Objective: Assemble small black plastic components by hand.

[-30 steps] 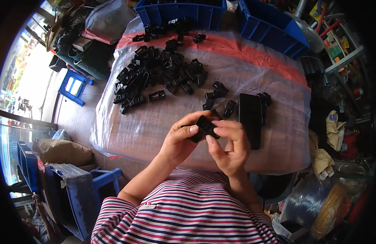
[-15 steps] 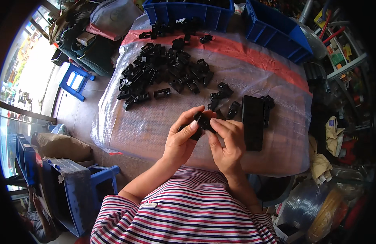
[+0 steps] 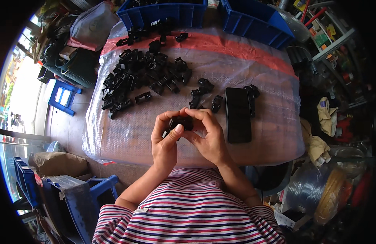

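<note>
Between both hands, close above the near part of the sheet-covered surface (image 3: 167,142), is a small black plastic part (image 3: 181,121). My left hand (image 3: 165,136) grips its left side, thumb across the front. My right hand (image 3: 206,136) has its fingers bent over the top and right of the same part, which they partly hide. Beyond them on the left lies a heap of similar black plastic parts (image 3: 135,75). A few loose black parts (image 3: 217,104) lie nearer on the right, beside a flat black phone (image 3: 238,116).
A blue crate (image 3: 163,16) holding black parts stands at the far edge, with another blue crate (image 3: 257,25) to its right. A blue stool (image 3: 63,97) is on the floor at left. A spool of clear line (image 3: 306,191) sits at lower right.
My right hand has changed its grip: its fingers now reach over the top of the part, and both hands close round it. The view has shifted, so the table things appear further left.
</note>
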Action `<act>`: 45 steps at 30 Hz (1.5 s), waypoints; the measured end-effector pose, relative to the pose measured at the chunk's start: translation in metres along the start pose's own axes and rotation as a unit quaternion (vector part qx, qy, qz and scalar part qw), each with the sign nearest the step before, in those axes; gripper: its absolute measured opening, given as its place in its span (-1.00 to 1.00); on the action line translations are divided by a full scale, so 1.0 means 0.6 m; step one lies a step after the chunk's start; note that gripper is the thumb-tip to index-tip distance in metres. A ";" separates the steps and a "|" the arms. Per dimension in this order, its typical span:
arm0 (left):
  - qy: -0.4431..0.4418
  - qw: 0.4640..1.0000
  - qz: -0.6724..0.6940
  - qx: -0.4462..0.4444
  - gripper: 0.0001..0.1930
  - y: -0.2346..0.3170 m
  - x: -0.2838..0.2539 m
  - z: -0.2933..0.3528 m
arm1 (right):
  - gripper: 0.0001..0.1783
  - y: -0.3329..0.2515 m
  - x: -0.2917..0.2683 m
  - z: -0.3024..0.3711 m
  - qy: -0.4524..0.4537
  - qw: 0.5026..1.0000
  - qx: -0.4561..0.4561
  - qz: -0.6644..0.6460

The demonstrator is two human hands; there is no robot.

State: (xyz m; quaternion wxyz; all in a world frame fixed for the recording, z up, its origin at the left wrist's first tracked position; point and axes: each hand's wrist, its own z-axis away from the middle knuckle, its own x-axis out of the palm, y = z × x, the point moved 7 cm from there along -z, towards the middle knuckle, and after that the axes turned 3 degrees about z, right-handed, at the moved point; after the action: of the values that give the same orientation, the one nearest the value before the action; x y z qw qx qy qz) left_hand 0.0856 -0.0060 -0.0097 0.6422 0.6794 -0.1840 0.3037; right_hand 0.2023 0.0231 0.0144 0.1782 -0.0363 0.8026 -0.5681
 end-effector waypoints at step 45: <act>-0.047 0.966 0.122 -0.222 -0.80 -0.043 -0.016 -0.028 | -0.71 -0.048 -0.043 -0.008 0.098 0.975 -0.134 0.148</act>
State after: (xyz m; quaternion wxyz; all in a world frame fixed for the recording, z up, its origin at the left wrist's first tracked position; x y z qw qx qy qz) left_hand 0.0921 0.0119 -0.0355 0.7256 0.5057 -0.3586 0.2987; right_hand 0.2204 0.0239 0.0488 0.1744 0.1152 0.8815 -0.4235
